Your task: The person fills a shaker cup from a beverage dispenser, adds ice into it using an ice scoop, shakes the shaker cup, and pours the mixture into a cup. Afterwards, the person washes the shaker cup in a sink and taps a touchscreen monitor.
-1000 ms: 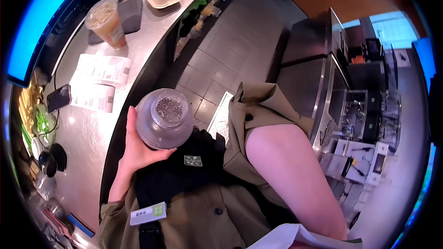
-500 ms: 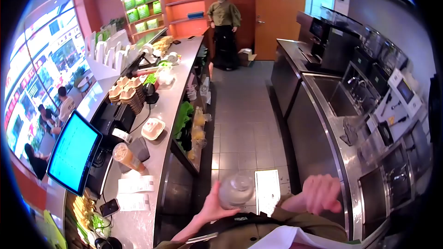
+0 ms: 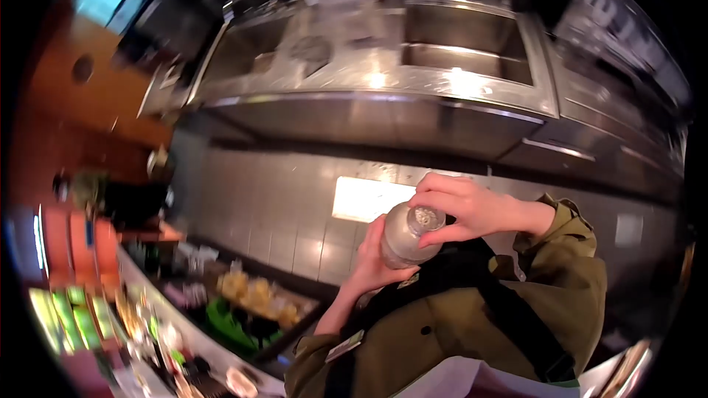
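A translucent grey shaker [image 3: 400,233] with a rounded shoulder and a narrower cap [image 3: 425,218] is in front of my body, tilted. My left hand [image 3: 375,259] wraps round its body from below and the side. Over the top, my right hand [image 3: 451,208] has its fingers and thumb closed about the cap. What is inside the shaker I cannot make out.
A steel counter [image 3: 354,77] runs across the top, with a sink at right [image 3: 468,48] and a second sink [image 3: 247,48] at left. Shelves with yellow items [image 3: 258,296] stand at lower left. Another person [image 3: 122,199] stands at far left. A bright panel [image 3: 369,199] lies on the floor.
My view has turned right, from the aisle towards the sink counter. My right hand, apart from the shaker before, has come onto its cap. My left hand still holds the shaker.
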Demonstrator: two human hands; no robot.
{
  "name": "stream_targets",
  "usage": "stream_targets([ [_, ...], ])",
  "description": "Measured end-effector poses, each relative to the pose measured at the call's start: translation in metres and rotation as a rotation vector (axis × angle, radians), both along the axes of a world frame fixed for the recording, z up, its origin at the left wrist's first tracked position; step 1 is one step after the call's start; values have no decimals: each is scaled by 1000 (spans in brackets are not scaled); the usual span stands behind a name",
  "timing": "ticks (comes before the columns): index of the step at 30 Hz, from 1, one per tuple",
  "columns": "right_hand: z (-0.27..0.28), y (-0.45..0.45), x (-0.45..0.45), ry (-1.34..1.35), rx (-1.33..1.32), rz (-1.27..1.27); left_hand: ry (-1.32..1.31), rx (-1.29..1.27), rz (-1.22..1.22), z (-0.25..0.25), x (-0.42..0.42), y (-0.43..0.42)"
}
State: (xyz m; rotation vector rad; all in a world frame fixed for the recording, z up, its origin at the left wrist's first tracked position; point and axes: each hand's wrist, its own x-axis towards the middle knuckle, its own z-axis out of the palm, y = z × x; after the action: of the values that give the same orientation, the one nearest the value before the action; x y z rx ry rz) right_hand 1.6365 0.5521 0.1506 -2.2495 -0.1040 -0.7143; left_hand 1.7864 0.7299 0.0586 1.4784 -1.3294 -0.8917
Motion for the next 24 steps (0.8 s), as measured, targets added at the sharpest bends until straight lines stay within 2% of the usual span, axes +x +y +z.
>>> stream_targets([
  [2, -5, -45, -18, -98, -44, -31, -103, 41, -176, 18, 3, -66],
  [3, 1, -75, -28, -109, -73, -26, 57, 75, -193, 16, 1, -98],
  [4, 3, -106, -37, -122, -73, -50, 37, 70, -206, 13, 1, -129],
  [7, -1, -201, -56, 85, 17, -142, -37, -103, -223, -7, -6, -229],
  [8, -9, -229, -62, 155, 123, -215, -108, -125, -260, -7, -9, -264],
  [10, -24, -279, -67, 42, 716, -276, -112, -76, -214, -5, -23, -335],
  [11, -28, -303, -65, -56, 863, -217, -113, -67, -224, 2, -31, -367],
  [14, -35, -381, -76, -273, 790, -428, -106, 3, -139, 0, -44, -446],
  [16, -43, -449, -78, -458, 971, -502, -49, 7, -26, -12, -39, -483],
  [18, -57, -513, -74, -123, 751, -763, 47, -76, 115, -21, -25, -520],
  [20, -129, -574, -59, 156, 194, -859, -36, -73, 157, -39, -6, -551],
  [22, -163, -602, -38, 506, -351, -792, -110, -33, 163, -54, 9, -574],
  [24, -195, -628, -22, 582, -623, -722, -162, 45, 120, -69, 15, -596],
])
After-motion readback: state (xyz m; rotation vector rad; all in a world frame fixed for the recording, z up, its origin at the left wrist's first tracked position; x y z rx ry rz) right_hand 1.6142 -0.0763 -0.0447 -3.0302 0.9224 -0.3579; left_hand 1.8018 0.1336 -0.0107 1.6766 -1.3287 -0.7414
